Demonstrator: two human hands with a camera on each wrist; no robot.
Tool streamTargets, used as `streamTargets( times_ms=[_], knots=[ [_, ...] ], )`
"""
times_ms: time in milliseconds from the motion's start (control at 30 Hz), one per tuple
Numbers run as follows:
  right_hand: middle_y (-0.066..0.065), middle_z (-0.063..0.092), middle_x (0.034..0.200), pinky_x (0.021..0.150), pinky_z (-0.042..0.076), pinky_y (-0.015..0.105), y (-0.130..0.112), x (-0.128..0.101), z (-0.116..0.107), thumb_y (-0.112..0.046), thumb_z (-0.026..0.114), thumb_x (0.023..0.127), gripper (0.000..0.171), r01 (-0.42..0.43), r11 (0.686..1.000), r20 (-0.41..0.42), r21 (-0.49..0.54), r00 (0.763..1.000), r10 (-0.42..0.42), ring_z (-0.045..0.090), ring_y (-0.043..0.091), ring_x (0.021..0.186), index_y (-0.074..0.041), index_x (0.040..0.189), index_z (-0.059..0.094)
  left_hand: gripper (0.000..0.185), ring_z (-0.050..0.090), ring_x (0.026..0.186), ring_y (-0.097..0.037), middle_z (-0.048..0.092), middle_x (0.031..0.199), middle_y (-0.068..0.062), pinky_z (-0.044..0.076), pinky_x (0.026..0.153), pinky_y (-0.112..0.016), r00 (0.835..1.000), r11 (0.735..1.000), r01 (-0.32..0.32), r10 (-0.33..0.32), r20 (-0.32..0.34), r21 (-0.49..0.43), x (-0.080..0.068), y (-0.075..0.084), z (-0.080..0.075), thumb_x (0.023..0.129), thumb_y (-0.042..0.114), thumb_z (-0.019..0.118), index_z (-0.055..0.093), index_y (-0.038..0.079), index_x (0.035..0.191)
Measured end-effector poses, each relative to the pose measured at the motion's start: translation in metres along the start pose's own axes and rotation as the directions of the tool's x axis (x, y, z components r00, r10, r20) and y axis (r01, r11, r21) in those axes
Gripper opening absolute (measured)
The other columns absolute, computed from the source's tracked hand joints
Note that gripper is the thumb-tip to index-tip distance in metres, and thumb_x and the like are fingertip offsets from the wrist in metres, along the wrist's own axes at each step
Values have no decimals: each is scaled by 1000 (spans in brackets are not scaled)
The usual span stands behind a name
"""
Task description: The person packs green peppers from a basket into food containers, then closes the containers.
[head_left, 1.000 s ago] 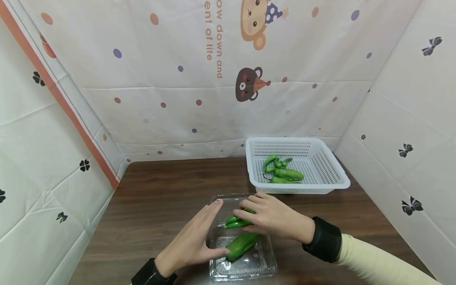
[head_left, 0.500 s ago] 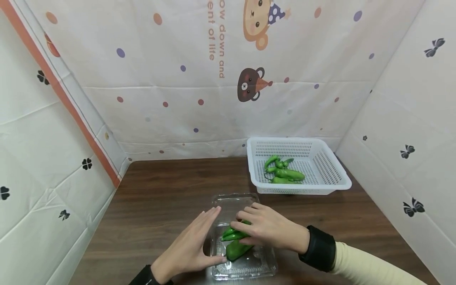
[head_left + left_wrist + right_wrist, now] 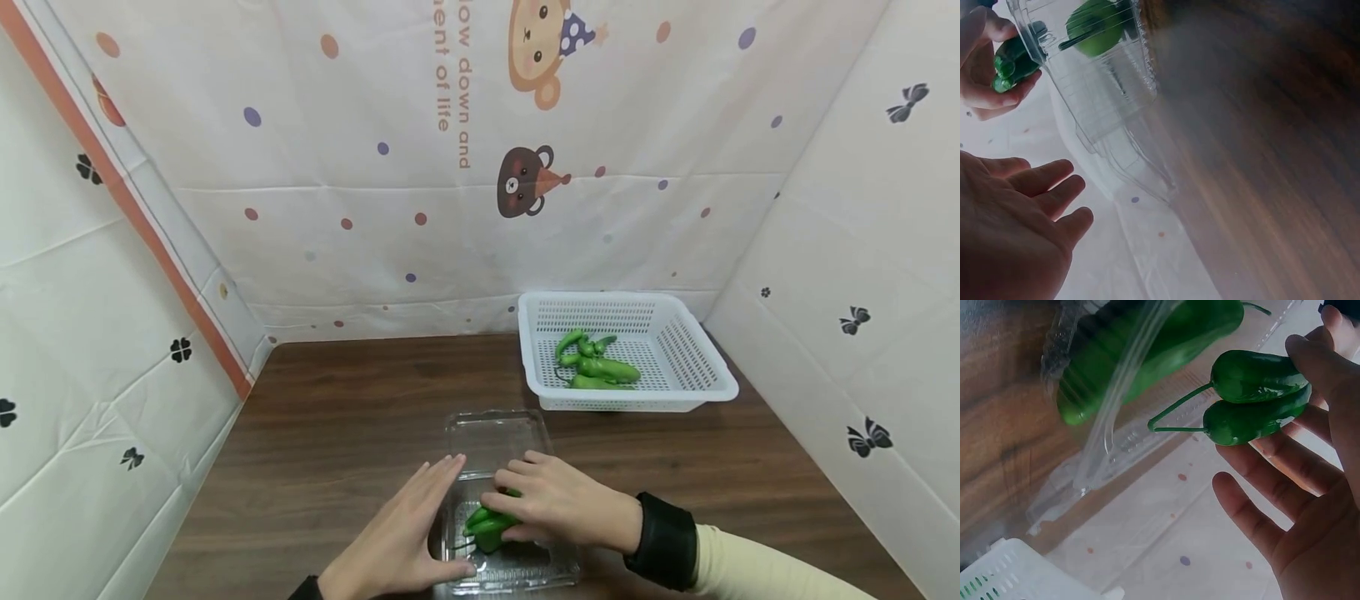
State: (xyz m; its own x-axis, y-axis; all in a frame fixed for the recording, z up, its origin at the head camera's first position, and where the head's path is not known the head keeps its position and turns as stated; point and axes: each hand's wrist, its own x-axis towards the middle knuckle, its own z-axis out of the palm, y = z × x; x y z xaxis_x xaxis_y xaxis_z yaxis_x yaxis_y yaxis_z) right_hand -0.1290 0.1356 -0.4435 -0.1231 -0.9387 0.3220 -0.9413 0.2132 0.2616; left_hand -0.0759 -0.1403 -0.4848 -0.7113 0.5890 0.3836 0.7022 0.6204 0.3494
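Note:
My right hand point(image 3: 562, 507) pinches two small green peppers point(image 3: 1254, 419) between thumb and fingers, their thin stems meeting at the tips in the right wrist view. It holds them low over the near half of a clear plastic clamshell box point(image 3: 457, 575). A larger green pepper point(image 3: 1160, 362) lies inside that half; in the head view the right hand covers most of it. To the left of the box, my left hand point(image 3: 397, 537) is spread with straight fingers and holds nothing, its thumb by the box's near left side. The box's lid point(image 3: 498, 437) lies folded open at the back.
A white perforated basket point(image 3: 701, 392) with several green peppers point(image 3: 607, 368) stands at the back right of the brown wooden table point(image 3: 352, 400). Printed white cloth walls point(image 3: 360, 250) close in the back and both sides.
My right hand has come down towards me with the small peppers, from the lid's hinge to over the larger pepper. The left hand has shifted slightly nearer, staying beside the box.

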Motion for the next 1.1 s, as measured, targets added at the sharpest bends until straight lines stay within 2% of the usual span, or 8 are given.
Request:
streamTargets(
  times_ms=[300, 433, 567, 733, 867, 1100],
  knots=[
    [-8, 57, 97, 67, 34, 21, -7, -1, 7, -52, 77, 89, 41, 0, 1000, 53, 16, 999, -1, 49, 8, 79, -26, 119, 66, 118, 33, 151, -28, 29, 167, -5, 33, 120, -54, 1000, 1000, 16, -15, 25, -9, -4, 0, 4, 79, 67, 78, 20, 11, 165],
    [-9, 58, 98, 68, 36, 21, -10, -1, 10, -52, 77, 90, 40, -3, 1000, 71, 23, 997, 2, 50, 7, 80, -26, 119, 66, 117, 34, 151, -29, 29, 167, -5, 34, 119, -54, 999, 1000, 21, -20, 33, -7, -6, -1, 7, 81, 69, 76, 19, 11, 165],
    [-9, 59, 99, 69, 42, 22, -13, 0, 12, -53, 75, 91, 40, -5, 1000, 97, 25, 995, 2, 53, 7, 81, -26, 119, 66, 119, 33, 151, -27, 29, 167, -2, 34, 119, -53, 998, 999, 34, -33, 47, -15, -8, -1, 9, 79, 67, 79, 18, 12, 165],
    [-8, 60, 100, 71, 45, 24, -15, -1, 15, -54, 73, 92, 39, -9, 1000, 120, 23, 993, 6, 55, 8, 83, -27, 119, 66, 120, 36, 149, -31, 29, 167, -2, 34, 119, -53, 998, 999, 38, -37, 54, -22, -8, -1, 9, 78, 64, 81, 19, 10, 165],
    [-8, 60, 102, 71, 43, 24, -15, -3, 18, -54, 72, 93, 39, -23, 999, 137, 40, 990, 17, 55, 8, 85, -28, 121, 65, 119, 37, 149, -32, 30, 167, -2, 34, 119, -52, 998, 999, 32, -31, 49, -24, -8, -1, 10, 78, 63, 82, 21, 8, 164],
    [-8, 60, 102, 71, 46, 24, -17, -5, 24, -57, 71, 92, 41, -20, 1000, 144, 14, 989, 18, 56, 7, 86, -28, 121, 64, 116, 41, 146, -34, 34, 165, -6, 34, 119, -50, 1000, 1000, -7, 7, 24, -6, -8, -3, 10, 80, 63, 80, 24, 4, 163]
  ],
)
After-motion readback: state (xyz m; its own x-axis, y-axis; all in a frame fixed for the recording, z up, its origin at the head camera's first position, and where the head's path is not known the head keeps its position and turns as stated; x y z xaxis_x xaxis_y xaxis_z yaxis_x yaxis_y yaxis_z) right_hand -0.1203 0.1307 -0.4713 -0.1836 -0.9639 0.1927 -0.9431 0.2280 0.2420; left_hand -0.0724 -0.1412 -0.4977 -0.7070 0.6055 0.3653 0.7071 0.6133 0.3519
